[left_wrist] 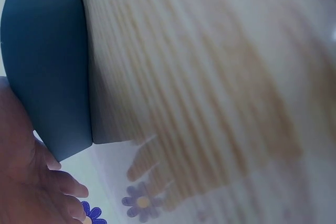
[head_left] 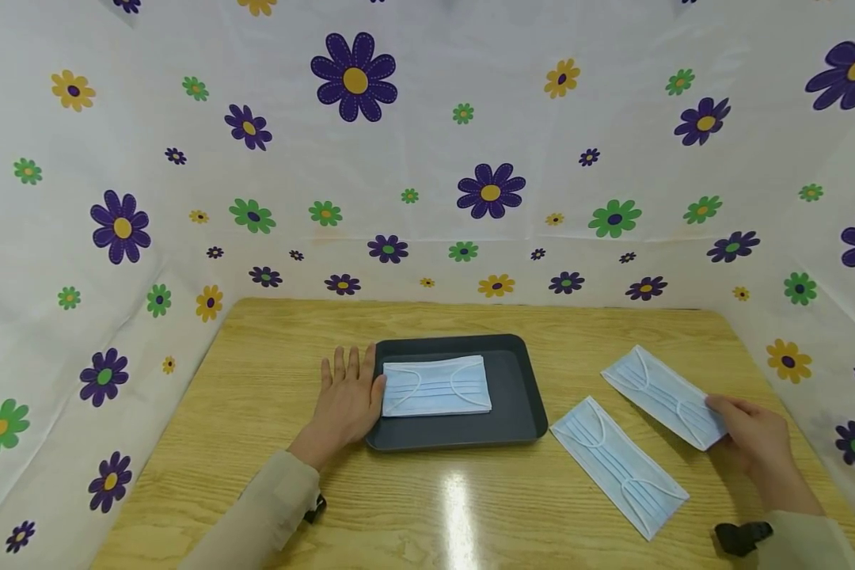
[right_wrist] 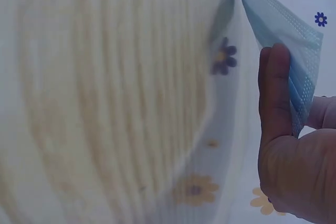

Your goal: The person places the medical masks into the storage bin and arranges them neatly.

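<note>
A dark grey tray sits mid-table with a light blue face mask lying flat in its left part. At the tray's left edge is my left hand, fingers spread straight and thumb over the rim by the mask. In the left wrist view the hand appears beside the tray's side wall. My right hand pinches a second face mask by its near right corner, thumb on top. The right wrist view shows fingers under this mask. Another face mask lies slantwise on the table, right of the tray.
The wooden table has a glossy surface with a bright reflection near its front. White cloth printed with flowers encloses the table at the back and both sides. Dark straps sit at both wrists, next to the sleeves.
</note>
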Available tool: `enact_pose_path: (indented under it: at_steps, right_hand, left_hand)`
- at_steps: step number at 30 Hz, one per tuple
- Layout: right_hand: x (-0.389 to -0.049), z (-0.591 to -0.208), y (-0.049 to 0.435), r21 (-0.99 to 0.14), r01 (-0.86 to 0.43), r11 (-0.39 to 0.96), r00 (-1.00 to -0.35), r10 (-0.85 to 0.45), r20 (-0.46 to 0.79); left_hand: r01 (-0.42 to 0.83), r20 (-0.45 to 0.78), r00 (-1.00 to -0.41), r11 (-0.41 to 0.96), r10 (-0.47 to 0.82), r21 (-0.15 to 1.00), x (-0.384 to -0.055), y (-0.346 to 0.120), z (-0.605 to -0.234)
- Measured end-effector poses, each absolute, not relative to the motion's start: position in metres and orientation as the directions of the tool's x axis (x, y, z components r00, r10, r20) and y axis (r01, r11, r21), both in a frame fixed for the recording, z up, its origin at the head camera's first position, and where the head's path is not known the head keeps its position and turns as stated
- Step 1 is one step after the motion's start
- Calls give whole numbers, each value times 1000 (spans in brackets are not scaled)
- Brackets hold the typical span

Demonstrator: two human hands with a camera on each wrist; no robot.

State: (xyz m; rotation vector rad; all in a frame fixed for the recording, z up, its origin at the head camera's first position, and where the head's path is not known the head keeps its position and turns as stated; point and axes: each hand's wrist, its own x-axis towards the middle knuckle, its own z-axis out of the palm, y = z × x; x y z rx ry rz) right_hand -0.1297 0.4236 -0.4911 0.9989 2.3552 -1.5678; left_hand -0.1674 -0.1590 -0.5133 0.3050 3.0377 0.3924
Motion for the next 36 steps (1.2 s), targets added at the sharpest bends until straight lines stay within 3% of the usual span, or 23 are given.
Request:
enact_pose_path:
  at_steps: [13,36]
  right_hand:
    - [-140,-475,403,-840,520,154,-820,366,-440]
    - [-157,-464,357,-879,382,284,-923,162,-349]
  left_hand:
    - [188,-36,-978,948,204,256,-167,-158,-511]
    - [184,-33,-980,949,199,257,-168,-158,-512]
